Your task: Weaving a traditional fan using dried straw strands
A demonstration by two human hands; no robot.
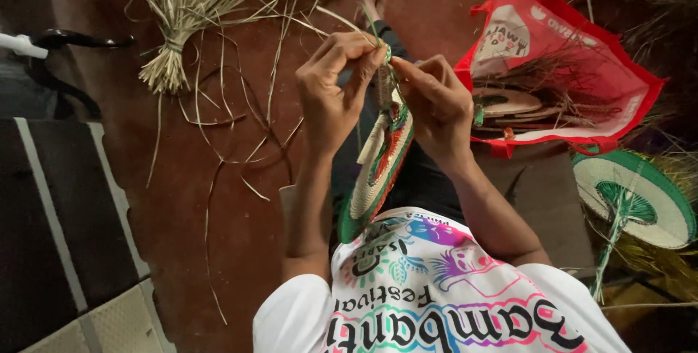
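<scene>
Between your knees and chest, seen from the head camera, a coiled woven disc [379, 171] in cream, green and red stands on edge, its upper rim raised to your hands so the working edge sits right at your fingertips. Your left hand [336, 91] pinches the top of that rim, thumb and fingers pressed together on it, while your right hand [435, 102] is closed on the same edge from the other side, apparently nipping a thin strand there; held this way the disc is braced between both hands and your lap. On the reddish floor [218, 200] to your left lies a tied bundle of pale dried fibre [182, 11], with loose strands trailing near you. To your right a red bag [563, 55] lies open, holding flat woven discs and dark fibre. Beside it, lower down, rests a round green-and-cream woven fan [636, 197] on more straw.
</scene>
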